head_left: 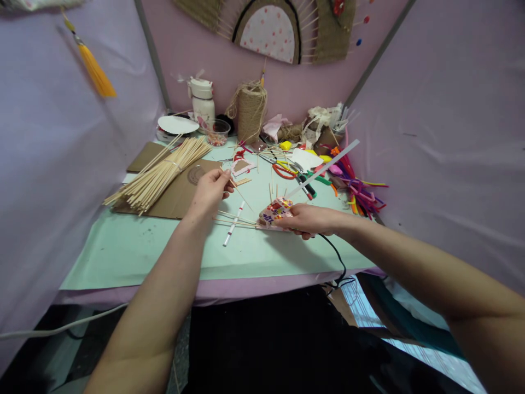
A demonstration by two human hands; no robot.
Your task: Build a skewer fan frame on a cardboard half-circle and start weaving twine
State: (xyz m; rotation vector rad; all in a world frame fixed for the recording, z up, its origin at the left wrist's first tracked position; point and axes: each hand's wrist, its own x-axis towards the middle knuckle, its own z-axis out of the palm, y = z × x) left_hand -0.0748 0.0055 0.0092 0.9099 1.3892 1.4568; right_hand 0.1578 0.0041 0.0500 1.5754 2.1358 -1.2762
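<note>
In my right hand [305, 219] is a flower-patterned glue gun [275, 210], low over the table, with a long translucent glue stick [328, 167] rising from it and a black cord [338, 254] trailing off the table's edge. My left hand [215, 189] pinches a thin wooden stick [243, 196] whose tip slants down toward the gun. Several thin sticks [235, 220] fan out from a pale pink piece partly hidden under the gun and my right hand. A white pen with red bands [233, 224] lies between my hands.
A bundle of wooden sticks [164, 175] rests on cardboard [168, 205] at the left. Behind stand a white bottle [202, 104] and a twine spool [251, 112]. Orange-handled scissors [284, 171], green-handled pliers [318, 178] and colourful pipe cleaners [361, 191] lie at the right.
</note>
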